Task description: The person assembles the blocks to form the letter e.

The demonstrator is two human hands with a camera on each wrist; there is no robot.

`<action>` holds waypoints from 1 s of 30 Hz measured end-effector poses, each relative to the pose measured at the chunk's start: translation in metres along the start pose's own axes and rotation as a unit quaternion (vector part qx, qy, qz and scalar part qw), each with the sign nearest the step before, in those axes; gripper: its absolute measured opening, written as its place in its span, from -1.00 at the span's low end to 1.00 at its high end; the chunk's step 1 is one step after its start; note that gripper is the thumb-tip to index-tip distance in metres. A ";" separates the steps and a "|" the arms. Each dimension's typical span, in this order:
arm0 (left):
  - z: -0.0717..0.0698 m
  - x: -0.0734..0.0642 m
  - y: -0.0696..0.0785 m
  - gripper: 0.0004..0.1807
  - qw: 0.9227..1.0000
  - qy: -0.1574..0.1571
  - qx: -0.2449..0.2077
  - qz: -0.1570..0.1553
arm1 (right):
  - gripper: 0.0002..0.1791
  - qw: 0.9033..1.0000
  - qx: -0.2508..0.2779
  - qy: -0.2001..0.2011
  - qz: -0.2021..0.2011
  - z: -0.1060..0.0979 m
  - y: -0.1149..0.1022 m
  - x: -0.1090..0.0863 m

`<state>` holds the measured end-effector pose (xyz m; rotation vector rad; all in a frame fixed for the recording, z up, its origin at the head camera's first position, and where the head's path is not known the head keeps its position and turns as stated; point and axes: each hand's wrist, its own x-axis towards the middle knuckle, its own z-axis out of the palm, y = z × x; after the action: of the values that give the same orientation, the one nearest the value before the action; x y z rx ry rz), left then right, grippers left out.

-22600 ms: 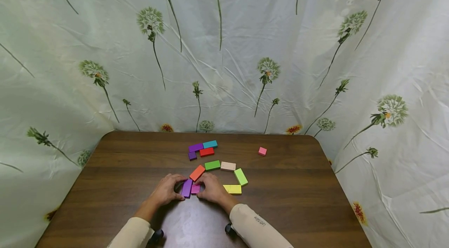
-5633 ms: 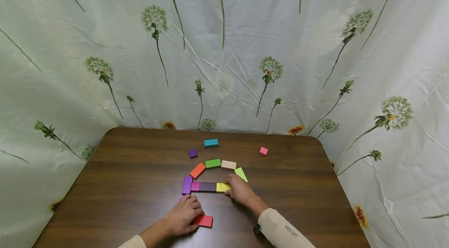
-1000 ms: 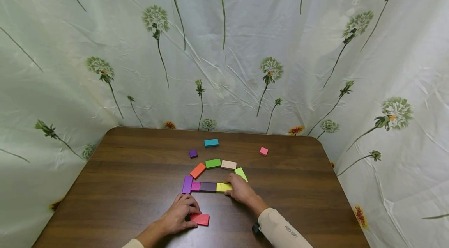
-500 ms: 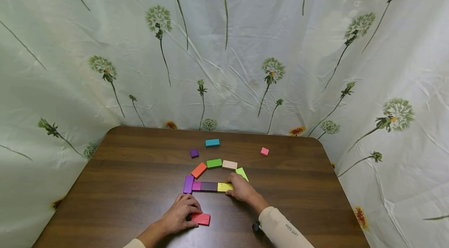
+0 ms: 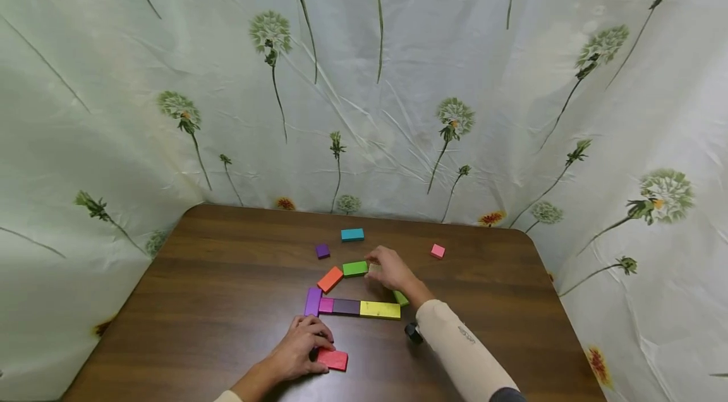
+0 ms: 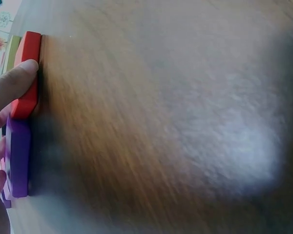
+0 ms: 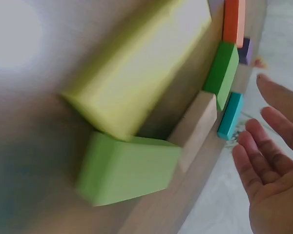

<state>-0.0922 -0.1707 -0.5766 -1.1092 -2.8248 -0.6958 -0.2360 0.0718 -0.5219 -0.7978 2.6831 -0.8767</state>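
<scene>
My left hand (image 5: 298, 348) pinches a red block (image 5: 335, 360) near the table's front, thumb on its near side. In the left wrist view, a purple block (image 6: 19, 156) lies end to end with the red one, beside my fingers; from the head it is hidden under the hand. My right hand (image 5: 392, 269) hovers over the beige block (image 5: 374, 268), fingers loose and holding nothing. Orange (image 5: 330, 279), green (image 5: 355, 269), beige and lime (image 5: 401, 298) blocks form an arch. Below it run magenta (image 5: 326, 305), dark (image 5: 346, 307) and yellow (image 5: 380, 310) blocks, with another purple block (image 5: 313, 302) at the left end.
Behind the arch lie a teal block (image 5: 352, 235) and a small dark purple block (image 5: 322, 251). A small pink block (image 5: 437, 251) sits to the right. A flowered curtain (image 5: 364, 105) hangs behind the brown wooden table (image 5: 227, 275).
My right hand has left the yellow block and moved back over the beige one. The left hand stays at the red block, which lay at the back 22.6 s ago. The dark block has joined the row.
</scene>
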 end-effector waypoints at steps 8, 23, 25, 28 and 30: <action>0.000 0.004 0.016 -0.73 0.995 -0.070 -0.037 -0.066 | -0.57 0.997 0.030 0.032 0.069 0.007 0.021 0.052; 0.005 0.006 0.018 -0.74 0.997 -0.062 -0.018 -0.043 | -0.66 0.990 -0.076 0.040 0.110 0.014 0.028 0.080; 0.002 0.007 0.015 -0.74 0.996 -0.063 -0.016 -0.052 | -0.67 0.991 -0.069 0.042 0.109 0.009 0.022 0.082; -0.002 0.007 0.009 -0.74 0.996 -0.060 -0.004 -0.063 | -0.66 0.994 -0.039 0.044 0.093 0.002 0.012 0.080; -0.005 0.006 0.004 -0.73 0.996 -0.052 0.009 -0.066 | -0.67 0.996 -0.016 0.046 0.069 -0.002 0.004 0.075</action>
<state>-0.0947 -0.1659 -0.5696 -0.9908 -3.0079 -0.6374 -0.3007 0.0340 -0.5249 -0.5842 2.7989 -0.8597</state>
